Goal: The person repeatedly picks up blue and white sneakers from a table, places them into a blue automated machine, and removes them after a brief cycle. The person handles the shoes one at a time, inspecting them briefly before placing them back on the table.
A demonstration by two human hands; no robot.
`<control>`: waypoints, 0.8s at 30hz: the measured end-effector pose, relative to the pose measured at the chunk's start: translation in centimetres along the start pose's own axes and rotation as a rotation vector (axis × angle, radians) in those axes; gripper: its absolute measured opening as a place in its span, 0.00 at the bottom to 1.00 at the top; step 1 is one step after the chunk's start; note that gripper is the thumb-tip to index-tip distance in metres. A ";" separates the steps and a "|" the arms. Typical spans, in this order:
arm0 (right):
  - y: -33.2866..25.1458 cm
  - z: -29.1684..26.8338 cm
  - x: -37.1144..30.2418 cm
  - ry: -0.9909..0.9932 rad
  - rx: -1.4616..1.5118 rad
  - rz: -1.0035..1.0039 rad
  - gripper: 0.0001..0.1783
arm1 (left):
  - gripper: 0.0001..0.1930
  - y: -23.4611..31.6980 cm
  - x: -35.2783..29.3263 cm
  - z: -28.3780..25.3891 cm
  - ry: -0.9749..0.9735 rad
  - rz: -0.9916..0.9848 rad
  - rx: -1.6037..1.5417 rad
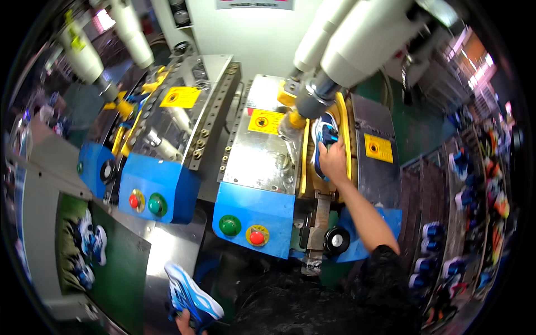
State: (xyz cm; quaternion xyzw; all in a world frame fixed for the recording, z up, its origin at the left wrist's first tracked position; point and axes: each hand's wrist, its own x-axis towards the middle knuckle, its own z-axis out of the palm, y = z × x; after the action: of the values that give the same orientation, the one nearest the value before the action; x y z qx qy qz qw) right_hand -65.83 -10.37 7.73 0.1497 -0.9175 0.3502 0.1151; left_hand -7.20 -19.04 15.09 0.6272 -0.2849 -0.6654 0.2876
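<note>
Right hand [333, 160] outstretched, left hand [184, 322] low.

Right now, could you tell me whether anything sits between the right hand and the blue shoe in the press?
Nothing visible does: the right hand already rests on the blue shoe seated between the yellow pads, just below the grey press cylinder.

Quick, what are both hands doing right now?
Left hand: closed on a blue and white shoe, low by the body.
Right hand: on the blue shoe sitting in the machine; grip can't be told.
</note>
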 end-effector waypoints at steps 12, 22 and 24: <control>-1.0 -1.8 1.3 -0.060 0.029 0.067 0.39 | 0.24 2.0 5.6 4.7 -0.038 -0.287 0.080; -20.0 -2.3 -16.6 -0.197 0.465 -0.664 0.29 | 0.17 -0.1 13.1 4.3 -0.401 -0.325 0.076; -20.2 4.1 -20.3 -0.213 -0.012 -0.874 0.28 | 0.16 -0.1 11.8 4.6 -0.463 -0.261 0.099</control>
State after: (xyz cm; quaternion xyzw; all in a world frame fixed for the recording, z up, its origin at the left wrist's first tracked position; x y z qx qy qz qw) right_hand -40.24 -23.52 10.63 0.5578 -0.7768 0.2460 0.1579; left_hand -12.37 -27.62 7.36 0.5029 -0.2919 -0.8079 0.0956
